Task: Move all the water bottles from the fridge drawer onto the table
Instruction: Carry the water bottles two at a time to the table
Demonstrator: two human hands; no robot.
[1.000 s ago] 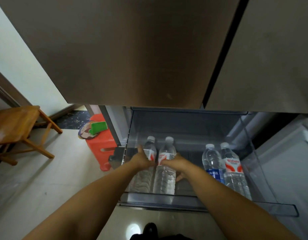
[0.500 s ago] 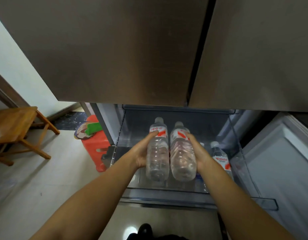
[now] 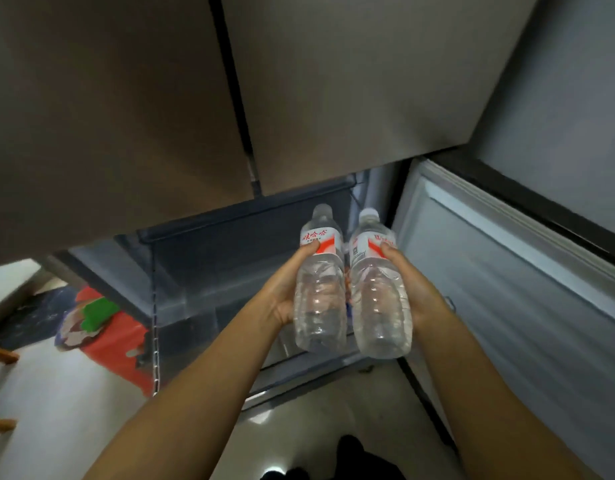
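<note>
Overhead, well above both grips, the two closed fridge doors (image 3: 333,98) fill most of the view, split by a dark vertical seam. Right of the grips, the open lower door (image 3: 506,271) shows its pale inner panel, blurred. Below and behind the grips sits the pulled-out fridge drawer (image 3: 202,289), a clear bin with a dark back wall; whether more bottles lie in it cannot be told, since the held ones cover that part. Far to the left of the grips, on the floor, stands a red stool (image 3: 126,344) with something green on top. The left bottle (image 3: 320,282) and the right bottle (image 3: 378,289) are both clear, with white caps and red-and-white labels, held side by side and touching, raised above the drawer's front right corner with caps pointing away from the person. The left hand (image 3: 287,289) curls round the left bottle from its outer side, thumb pressed on the label. The right hand (image 3: 415,289) wraps the right bottle from its outer side likewise, thumb on that label. Neither bottle touches the drawer.
</note>
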